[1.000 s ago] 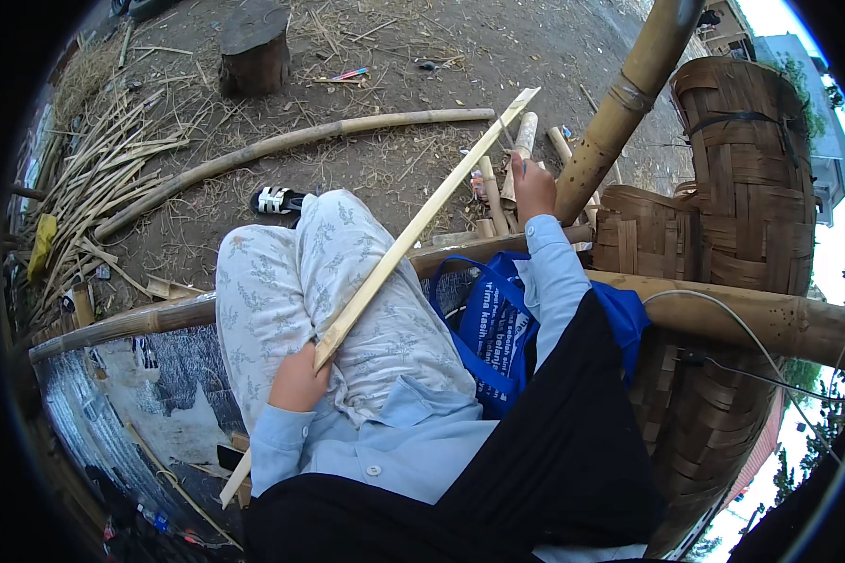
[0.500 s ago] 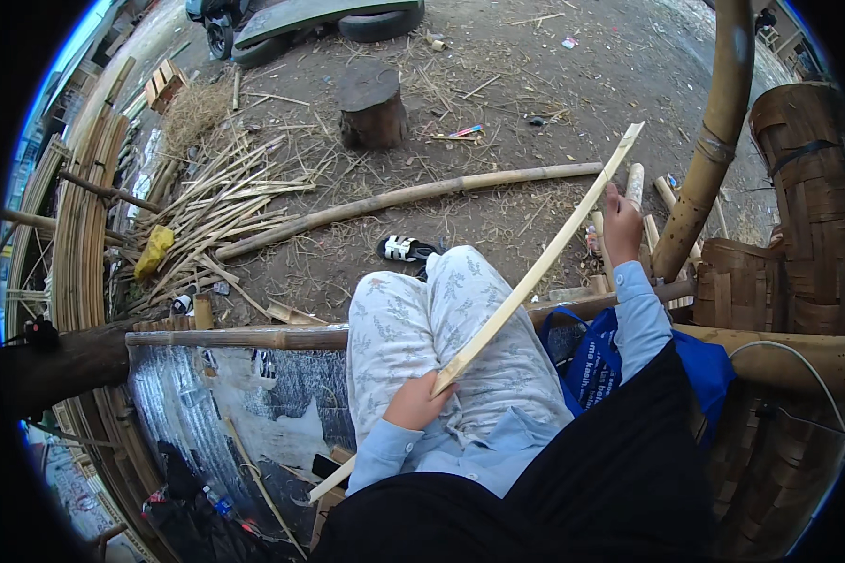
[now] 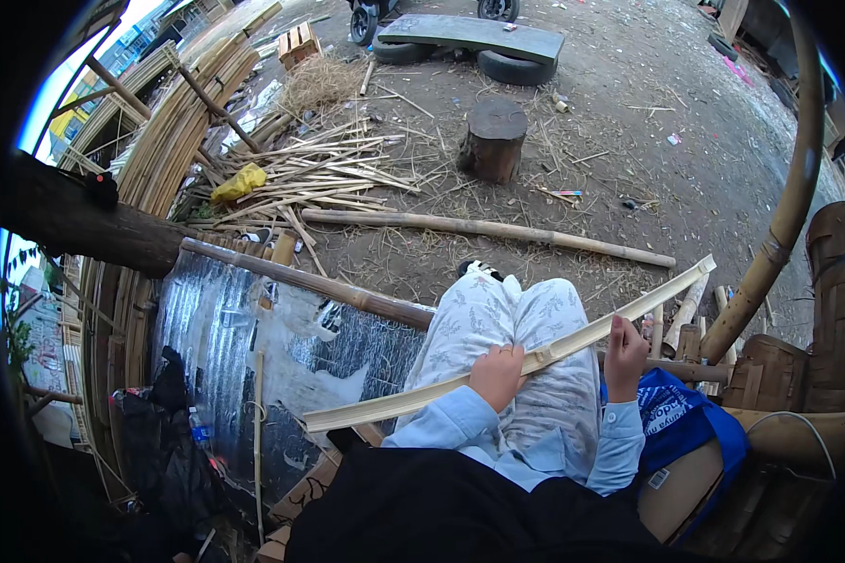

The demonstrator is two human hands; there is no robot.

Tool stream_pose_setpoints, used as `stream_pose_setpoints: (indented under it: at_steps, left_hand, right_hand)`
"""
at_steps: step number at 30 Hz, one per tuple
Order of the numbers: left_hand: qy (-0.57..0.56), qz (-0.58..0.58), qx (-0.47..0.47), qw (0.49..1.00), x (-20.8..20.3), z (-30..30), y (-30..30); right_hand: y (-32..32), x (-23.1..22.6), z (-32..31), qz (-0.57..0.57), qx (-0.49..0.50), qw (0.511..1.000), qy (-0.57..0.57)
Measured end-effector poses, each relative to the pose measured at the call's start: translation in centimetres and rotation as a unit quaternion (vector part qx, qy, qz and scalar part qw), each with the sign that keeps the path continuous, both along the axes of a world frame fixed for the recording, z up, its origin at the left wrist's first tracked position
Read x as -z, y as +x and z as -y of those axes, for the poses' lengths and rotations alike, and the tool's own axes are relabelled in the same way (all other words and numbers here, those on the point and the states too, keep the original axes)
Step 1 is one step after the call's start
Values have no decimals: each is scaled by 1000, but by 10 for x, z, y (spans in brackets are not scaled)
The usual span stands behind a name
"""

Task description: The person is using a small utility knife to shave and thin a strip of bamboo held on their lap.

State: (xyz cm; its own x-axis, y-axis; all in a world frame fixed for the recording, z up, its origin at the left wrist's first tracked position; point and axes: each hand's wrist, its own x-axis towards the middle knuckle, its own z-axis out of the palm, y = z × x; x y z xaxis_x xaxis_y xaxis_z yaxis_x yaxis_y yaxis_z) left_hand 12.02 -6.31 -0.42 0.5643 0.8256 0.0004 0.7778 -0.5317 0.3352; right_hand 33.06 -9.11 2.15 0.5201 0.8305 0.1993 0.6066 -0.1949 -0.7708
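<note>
Dirt yd (image 3: 606, 113), bag (image 3: 665, 387) w/ box (image 3: 683, 505), L hand (image 3: 498, 375) gripping strip (image 3: 587, 338), R (image 3: 626, 360) curled, hold unclear.

There's room above silver sheeting (image 3: 218, 314); bamboo strip (image 3: 577, 339) bars lap (image 3: 455, 328).

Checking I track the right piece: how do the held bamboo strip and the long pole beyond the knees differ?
The strip is pale and split; the pole is browner and rounded. The strip is gripped in the left hand; the pole lies on the ground. Both are long and slender.
</note>
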Motion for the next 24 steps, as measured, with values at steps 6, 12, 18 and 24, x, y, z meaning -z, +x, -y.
stream_pose_setpoints:
  at_steps: [6, 12, 18, 24]
  left_hand:
    - [18, 10, 30, 999, -5, -5, 10]
    - [-27, 19, 31, 999, -6, -7, 7]
    - [-45, -27, 32, 998, 7, -3, 7]
    - [-79, -4, 21, 997, 8, 1, 10]
  right_hand:
    - [-20, 3, 27, -22, 20, 999, -25]
    - [-32, 18, 27, 31, 12, 990, -138]
    - [-52, 28, 39, 126, -33, 983, -129]
    - [-40, 41, 39, 203, -41, 974, -94]
